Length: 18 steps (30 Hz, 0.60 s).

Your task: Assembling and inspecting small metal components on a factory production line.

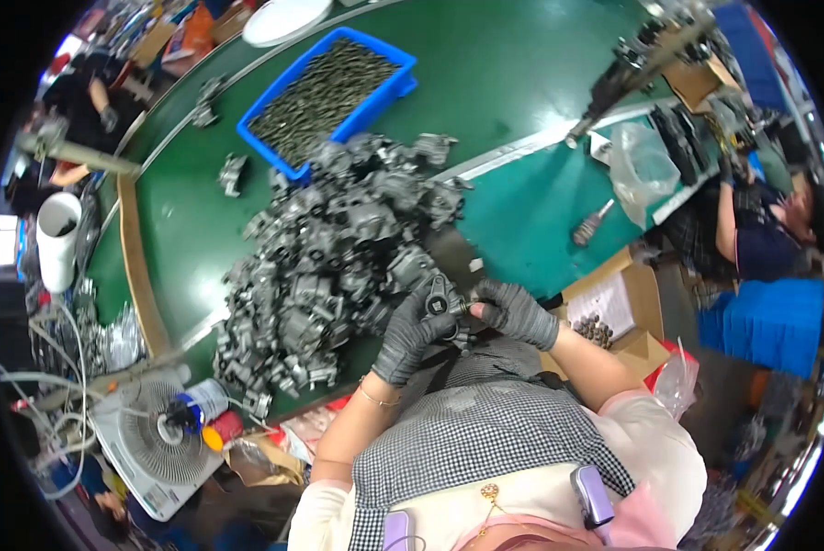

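In front of my apron, my left hand [408, 338] in a dark grey glove is closed around a grey metal casting [437, 296] that has a round boss with a square mark in it. At the casting's right side, my right hand [520, 315], also gloved, pinches with bare thumb tip and finger a small shiny metal piece [465, 304]. That piece is too small for me to name, and the fingers partly cover it. Just beyond my hands rises a large heap of similar grey castings [338, 234].
Behind the heap stands a blue tray [408, 66] full of small metal pieces. On the green table [522, 64] lie a clear plastic bag [642, 165] and a handled tool [592, 224]. A cardboard box [651, 298] holds small round parts. A fan [155, 432] sits lower left. Another person [770, 220] works at right.
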Tool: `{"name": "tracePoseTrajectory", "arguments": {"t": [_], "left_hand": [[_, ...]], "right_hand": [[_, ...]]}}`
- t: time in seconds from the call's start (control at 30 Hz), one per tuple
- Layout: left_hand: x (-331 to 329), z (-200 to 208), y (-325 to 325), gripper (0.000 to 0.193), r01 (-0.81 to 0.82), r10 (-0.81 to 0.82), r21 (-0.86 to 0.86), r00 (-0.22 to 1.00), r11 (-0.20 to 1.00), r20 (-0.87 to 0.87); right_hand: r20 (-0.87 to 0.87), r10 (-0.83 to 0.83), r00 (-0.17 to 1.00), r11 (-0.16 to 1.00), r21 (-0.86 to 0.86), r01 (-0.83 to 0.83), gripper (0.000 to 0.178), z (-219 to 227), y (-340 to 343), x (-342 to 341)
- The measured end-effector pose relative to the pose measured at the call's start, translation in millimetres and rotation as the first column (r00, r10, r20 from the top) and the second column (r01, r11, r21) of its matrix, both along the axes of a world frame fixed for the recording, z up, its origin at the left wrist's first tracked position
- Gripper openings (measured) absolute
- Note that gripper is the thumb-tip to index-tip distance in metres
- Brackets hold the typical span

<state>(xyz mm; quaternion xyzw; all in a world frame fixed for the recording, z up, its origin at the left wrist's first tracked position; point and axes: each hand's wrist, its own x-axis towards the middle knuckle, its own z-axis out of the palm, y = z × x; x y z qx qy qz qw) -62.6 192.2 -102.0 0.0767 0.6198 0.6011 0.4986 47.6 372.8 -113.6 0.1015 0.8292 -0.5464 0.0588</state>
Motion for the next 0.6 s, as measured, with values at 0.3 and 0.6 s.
{"name": "tracePoseTrajectory", "arguments": {"t": [0.3,0.6], "left_hand": [[-4.3,-26.3,99.8,0.051,0.272,-0.331,-0.190,0.743,0.943,-0.582],[29.1,-112.0,155.2,0.048,0.198,-0.216,-0.258,-0.211,0.946,-0.953]], "right_hand": [[0.195,-0.309,0.931,0.927,-0.157,0.341,0.037,-72.9,77.5,32.5],[-0.012,-0.785,0.620,0.599,0.241,0.763,0.028,-81.2,209.8,137.6]]}}
